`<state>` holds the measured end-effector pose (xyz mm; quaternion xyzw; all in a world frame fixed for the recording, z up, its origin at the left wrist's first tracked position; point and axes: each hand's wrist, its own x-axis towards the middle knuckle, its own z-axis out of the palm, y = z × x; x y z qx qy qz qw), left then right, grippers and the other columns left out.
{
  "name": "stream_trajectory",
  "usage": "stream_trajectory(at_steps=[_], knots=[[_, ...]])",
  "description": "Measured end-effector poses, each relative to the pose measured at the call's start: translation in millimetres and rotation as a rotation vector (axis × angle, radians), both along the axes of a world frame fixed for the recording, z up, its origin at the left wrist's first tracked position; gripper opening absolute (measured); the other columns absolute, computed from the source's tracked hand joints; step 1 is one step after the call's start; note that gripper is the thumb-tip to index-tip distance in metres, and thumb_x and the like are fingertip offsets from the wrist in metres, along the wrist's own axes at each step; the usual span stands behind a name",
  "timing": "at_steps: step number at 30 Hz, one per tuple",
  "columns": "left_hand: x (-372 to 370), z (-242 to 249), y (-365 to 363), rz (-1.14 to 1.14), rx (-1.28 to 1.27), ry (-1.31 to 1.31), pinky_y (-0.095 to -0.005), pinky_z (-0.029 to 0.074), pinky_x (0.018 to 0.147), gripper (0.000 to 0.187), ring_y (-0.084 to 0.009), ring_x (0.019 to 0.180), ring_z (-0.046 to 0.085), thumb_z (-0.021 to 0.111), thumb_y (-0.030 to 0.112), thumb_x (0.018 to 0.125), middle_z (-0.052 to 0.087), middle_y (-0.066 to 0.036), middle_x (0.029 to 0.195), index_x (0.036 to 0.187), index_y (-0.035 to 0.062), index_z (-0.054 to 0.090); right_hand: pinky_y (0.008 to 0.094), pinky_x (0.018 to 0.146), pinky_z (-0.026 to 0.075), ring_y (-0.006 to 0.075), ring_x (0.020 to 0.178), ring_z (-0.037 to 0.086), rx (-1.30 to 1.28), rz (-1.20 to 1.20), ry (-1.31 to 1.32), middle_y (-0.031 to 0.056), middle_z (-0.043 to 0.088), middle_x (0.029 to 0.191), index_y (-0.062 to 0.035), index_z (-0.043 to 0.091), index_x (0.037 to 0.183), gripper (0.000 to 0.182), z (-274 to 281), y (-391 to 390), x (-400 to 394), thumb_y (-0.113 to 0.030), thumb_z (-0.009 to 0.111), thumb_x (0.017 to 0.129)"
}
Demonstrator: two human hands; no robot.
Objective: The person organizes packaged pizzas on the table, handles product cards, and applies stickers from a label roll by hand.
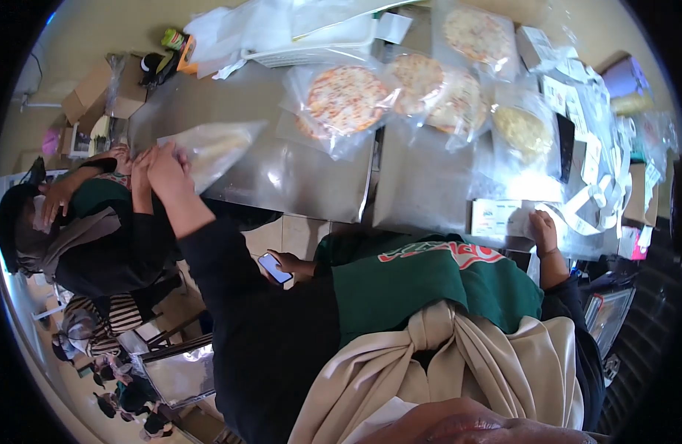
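Observation:
At the left, my left hand (169, 169) is closed on the near end of a clear plastic bag (221, 148) with something pale inside, over the steel table. Another person's hand (139, 181) lies right beside it. My right hand (545, 228) is at the table's front edge on the right, fingers curled at the end of a white printed label strip (496, 217); how firmly it grips is hard to see. A bagged pizza (346, 100) lies mid-table, with more bagged pizzas (416, 83) behind and a bag of shredded cheese (522, 129) nearer my right hand.
A white basket (311, 53) with plastic bags stands at the back. Label rolls (596, 196) and boxes crowd the right. A co-worker in black (97, 244) stands at the left. Below the table edge, a hand whose owner I cannot make out holds a phone (275, 268).

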<state>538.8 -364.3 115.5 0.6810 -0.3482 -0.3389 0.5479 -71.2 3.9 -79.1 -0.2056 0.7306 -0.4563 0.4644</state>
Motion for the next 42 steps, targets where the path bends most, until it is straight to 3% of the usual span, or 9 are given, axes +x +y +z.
stream_trajectory(at_steps=[4,10,16,20,24,30,34,36,42], knots=[[-80.3,34.9,98.4,-0.143,0.068,0.091,-0.0231,0.035,0.041,0.007,-0.0111,0.051,0.046,0.056,0.013,0.085,0.05,-0.003,0.066,0.084,0.0076,0.052,0.0221,0.054,0.035,0.006,0.06,0.044,-0.101,0.113,-0.057,-0.0043,0.047,0.064,-0.0063,0.055,0.068,0.022,-15.2,6.1,-12.2,-0.019,0.058,0.085],[-193.2,22.0,169.5,-0.376,0.155,0.273,-0.0277,0.042,0.049,0.009,-0.0128,0.056,0.049,0.057,0.015,0.086,0.052,-0.004,0.07,0.085,0.0082,0.051,0.0253,0.057,0.039,0.0086,0.063,0.047,-0.068,0.316,0.042,-0.0008,0.051,0.065,-0.0004,0.057,0.069,0.031,-4.3,7.9,-20.7,-0.026,0.057,0.087],[-300.6,-28.8,232.7,-0.287,-0.27,0.383,-0.0309,0.048,0.055,0.006,-0.0183,0.06,0.055,0.052,0.01,0.088,0.055,-0.007,0.074,0.086,0.0045,0.049,0.0252,0.061,0.038,0.0086,0.066,0.045,-0.147,0.452,0.037,-0.0005,0.051,0.069,0.0008,0.06,0.078,0.031,15.5,24.2,-32.8,-0.027,0.054,0.089],[-342.3,-112.9,279.0,-0.232,-0.069,0.37,-0.0337,0.052,0.059,0.007,-0.0202,0.071,0.058,0.05,0.011,0.089,0.056,-0.008,0.08,0.091,0.0038,0.049,0.0238,0.065,0.039,0.008,0.069,0.046,-0.202,0.424,-0.036,-0.0005,0.054,0.073,0.0006,0.061,0.086,0.03,28.5,40.2,-39.8,-0.027,0.052,0.091],[-351.5,-134.8,291.6,-0.225,0.389,0.271,-0.0305,0.048,0.067,0.013,-0.017,0.08,0.056,0.053,0.013,0.088,0.058,-0.006,0.085,0.094,0.0025,0.054,0.0226,0.068,0.04,0.0078,0.073,0.048,-0.242,0.389,-0.04,0.0,0.057,0.077,0.0008,0.061,0.09,0.03,43.6,48.8,-53.5,-0.028,0.051,0.092],[-338.6,-106.5,267.2,-0.28,0.192,0.111,-0.0254,0.042,0.071,0.014,-0.0125,0.075,0.054,0.058,0.012,0.085,0.06,-0.005,0.082,0.09,-0.0005,0.06,0.0206,0.066,0.038,0.0056,0.071,0.046,-0.322,0.221,-0.067,-0.0009,0.056,0.078,-0.0004,0.061,0.093,0.03,45.0,58.7,-75.5,-0.028,0.049,0.093],[-356.2,-39.5,249.3,-0.233,-0.096,-0.081,-0.0258,0.04,0.057,0.013,-0.0109,0.063,0.052,0.059,0.012,0.084,0.051,0.0,0.063,0.077,0.0008,0.057,0.021,0.067,0.039,0.006,0.072,0.048,-0.367,0.104,-0.208,-0.001,0.057,0.078,0.0003,0.061,0.095,0.03,54.2,65.5,-77.6,-0.027,0.049,0.093],[-366.9,6.2,241.3,-0.305,0.042,0.05,-0.0285,0.043,0.061,0.013,-0.0177,0.066,0.053,0.059,0.014,0.084,0.05,-0.003,0.067,0.08,0.0026,0.053,0.0213,0.067,0.039,0.0064,0.072,0.048,-0.376,0.077,-0.213,-0.0009,0.057,0.078,0.0001,0.061,0.095,0.03,55.7,69.8,-80.2,-0.027,0.049,0.093],[-416.2,75.9,198.3,-0.521,-0.027,0.332,-0.0318,0.044,0.055,0.016,-0.021,0.06,0.054,0.054,0.013,0.087,0.048,-0.006,0.065,0.076,0.0015,0.05,0.0237,0.07,0.042,0.0104,0.073,0.055,-0.419,0.038,-0.293,0.0042,0.061,0.081,0.0015,0.06,0.095,0.029,57.9,84.1,-87.8,-0.026,0.048,0.093]])
